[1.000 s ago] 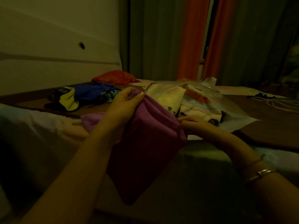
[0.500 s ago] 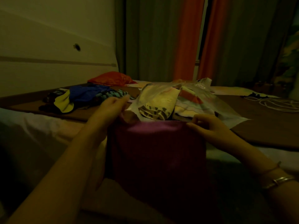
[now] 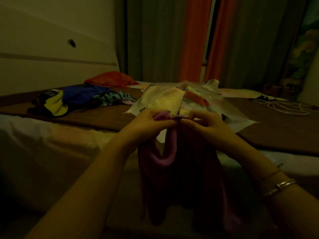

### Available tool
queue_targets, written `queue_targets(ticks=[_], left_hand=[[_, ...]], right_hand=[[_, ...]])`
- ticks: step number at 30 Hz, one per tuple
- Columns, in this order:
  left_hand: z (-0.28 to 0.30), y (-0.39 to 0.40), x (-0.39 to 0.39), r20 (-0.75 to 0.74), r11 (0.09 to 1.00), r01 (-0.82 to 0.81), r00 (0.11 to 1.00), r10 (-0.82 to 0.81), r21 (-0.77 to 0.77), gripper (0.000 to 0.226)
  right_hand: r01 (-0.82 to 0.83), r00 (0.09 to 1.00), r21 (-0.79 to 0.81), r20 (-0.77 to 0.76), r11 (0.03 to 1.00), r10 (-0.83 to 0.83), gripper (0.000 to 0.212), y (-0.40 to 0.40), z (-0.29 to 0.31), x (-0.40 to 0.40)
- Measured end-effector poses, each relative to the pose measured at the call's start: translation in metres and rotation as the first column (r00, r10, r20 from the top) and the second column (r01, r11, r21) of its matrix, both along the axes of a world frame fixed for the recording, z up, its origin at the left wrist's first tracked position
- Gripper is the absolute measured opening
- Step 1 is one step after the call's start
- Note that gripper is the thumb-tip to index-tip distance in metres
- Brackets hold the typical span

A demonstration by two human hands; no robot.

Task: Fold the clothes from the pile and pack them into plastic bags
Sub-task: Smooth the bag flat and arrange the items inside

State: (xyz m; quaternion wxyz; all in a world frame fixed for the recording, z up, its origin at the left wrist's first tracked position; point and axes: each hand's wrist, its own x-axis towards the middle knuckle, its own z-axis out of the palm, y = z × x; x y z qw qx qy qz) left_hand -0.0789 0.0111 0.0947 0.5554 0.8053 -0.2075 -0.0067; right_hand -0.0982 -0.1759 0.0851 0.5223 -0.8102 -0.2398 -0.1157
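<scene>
While the room is dim, a clear plastic bag (image 3: 222,107) can be seen lying on the brown mat (image 3: 96,118) of the bed, and inside it are folded clothes (image 3: 165,102), pale yellow with an orange and white piece beside. Just in front of the bag, the left hand (image 3: 148,123) and the right hand (image 3: 205,123) are close together, and each one pinches with curled fingers the top edge of a soft pink garment (image 3: 165,157), which hangs down in loose folds. Near the left edge of the mat lies the pile of clothes (image 3: 77,99), blue, yellow and striped, with a red cushion (image 3: 110,79) behind. A white cord (image 3: 290,107) is coiled near the right edge.
</scene>
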Motion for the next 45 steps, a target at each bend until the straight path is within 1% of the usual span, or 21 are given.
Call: queue_targets(ticks=[3, 6, 10, 12, 14, 16, 19, 22, 25, 27, 28, 30, 31, 33, 35, 37, 38, 40, 42, 44, 45], left_hand=[[0.001, 0.003, 0.006, 0.007, 0.98, -0.118, 0.993, 0.121, -0.161, 0.013], [0.004, 0.013, 0.01, -0.042, 0.917, -0.229, 0.973, 0.228, -0.328, 0.008], [0.003, 0.03, 0.022, -0.067, 0.831, -0.382, 0.918, 0.39, -0.404, 0.012], [-0.002, 0.038, 0.03, -0.082, 0.776, -0.441, 0.886, 0.456, -0.451, 0.012], [-0.007, 0.045, 0.037, -0.085, 0.739, -0.489, 0.855, 0.512, -0.463, 0.015], [-0.011, 0.048, 0.04, -0.087, 0.763, -0.514, 0.846, 0.525, -0.393, 0.018], [-0.016, 0.042, 0.039, -0.111, 0.835, -0.501, 0.865, 0.489, -0.228, 0.024], [-0.018, 0.034, 0.037, 0.004, 0.899, -0.438, 0.899, 0.438, -0.001, 0.029], [-0.02, 0.029, 0.036, 0.253, 0.843, -0.467, 0.878, 0.407, 0.265, 0.039], [-0.019, 0.027, 0.033, 0.34, 0.797, -0.5, 0.855, 0.393, 0.338, 0.041], [-0.019, 0.026, 0.032, 0.34, 0.796, -0.499, 0.856, 0.39, 0.343, 0.042], [-0.016, 0.024, 0.029, 0.265, 0.84, -0.458, 0.882, 0.39, 0.289, 0.046], [-0.014, 0.023, 0.027, 0.188, 0.883, -0.416, 0.905, 0.381, 0.216, 0.047], [-0.01, 0.02, 0.022, -0.019, 0.952, -0.306, 0.952, 0.306, -0.003, 0.045], [-0.008, 0.018, 0.019, -0.173, 0.95, -0.233, 0.965, 0.198, -0.21, 0.037], [-0.008, 0.015, 0.016, -0.275, 0.912, -0.181, 0.958, 0.079, -0.369, 0.024], [-0.008, 0.013, 0.014, -0.316, 0.893, -0.155, 0.949, 0.015, -0.423, 0.021], [-0.004, 0.011, 0.009, -0.385, 0.856, -0.108, 0.916, -0.112, -0.506, 0.027], [0.0, 0.011, 0.006, -0.422, 0.85, -0.059, 0.884, -0.199, -0.524, 0.028], [0.0, 0.012, 0.007, -0.432, 0.86, -0.047, 0.878, -0.206, -0.508, 0.022], [-0.002, 0.012, 0.009, -0.426, 0.865, -0.058, 0.886, -0.185, -0.498, 0.018]], right_hand=[[-0.02, 0.988, -0.103, -0.152, 0.994, 0.004, 0.021, -0.007, -0.006, 0.003], [-0.025, 0.955, -0.341, -0.285, 0.94, -0.078, 0.02, -0.019, -0.017, 0.009], [0.069, 0.955, -0.501, -0.216, 0.863, -0.202, 0.007, -0.031, -0.023, 0.013], [0.115, 0.95, -0.557, -0.18, 0.823, -0.255, 0.008, -0.036, -0.023, 0.015], [0.129, 0.939, -0.553, -0.199, 0.823, -0.28, 0.01, -0.038, -0.024, 0.016], [0.121, 0.915, -0.433, -0.3, 0.893, -0.269, 0.011, -0.037, -0.022, 0.016], [0.159, 0.875, -0.158, -0.434, 0.975, -0.213, 0.025, -0.027, -0.016, 0.012], [0.146, 0.909, 0.068, -0.402, 0.987, -0.107, 0.039, -0.013, -0.007, 0.01], [0.091, 0.904, 0.404, -0.416, 0.91, 0.095, 0.023, -0.001, 0.002, 0.006], [0.022, 0.875, 0.578, -0.406, 0.816, 0.264, 0.018, 0.005, 0.005, 0.003], [-0.016, 0.867, 0.609, -0.386, 0.793, 0.314, 0.018, 0.007, 0.005, 0.004], [-0.074, 0.875, 0.577, -0.354, 0.814, 0.33, 0.026, 0.011, 0.005, 0.003], [-0.096, 0.887, 0.523, -0.341, 0.847, 0.311, 0.033, 0.014, 0.006, 0.002], [-0.144, 0.909, 0.386, -0.313, 0.911, 0.276, 0.05, 0.02, 0.005, -0.001], [-0.156, 0.943, 0.208, -0.259, 0.966, 0.208, 0.057, 0.027, 0.001, -0.004], [-0.105, 0.98, 0.035, -0.165, 0.994, 0.109, 0.05, 0.035, -0.005, -0.004], [-0.065, 0.99, 0.002, -0.122, 0.998, 0.065, 0.042, 0.037, -0.007, -0.003], [-0.005, 0.998, 0.038, -0.069, 0.999, 0.008, 0.027, 0.039, -0.008, -0.001], [0.019, 0.999, 0.076, -0.05, 0.997, -0.016, 0.014, 0.037, -0.007, 0.001], [0.04, 0.998, 0.076, -0.054, 0.996, -0.036, 0.001, 0.034, -0.006, 0.001], [0.056, 0.997, 0.058, -0.054, 0.997, -0.053, 0.006, 0.033, -0.006, 0.001]])
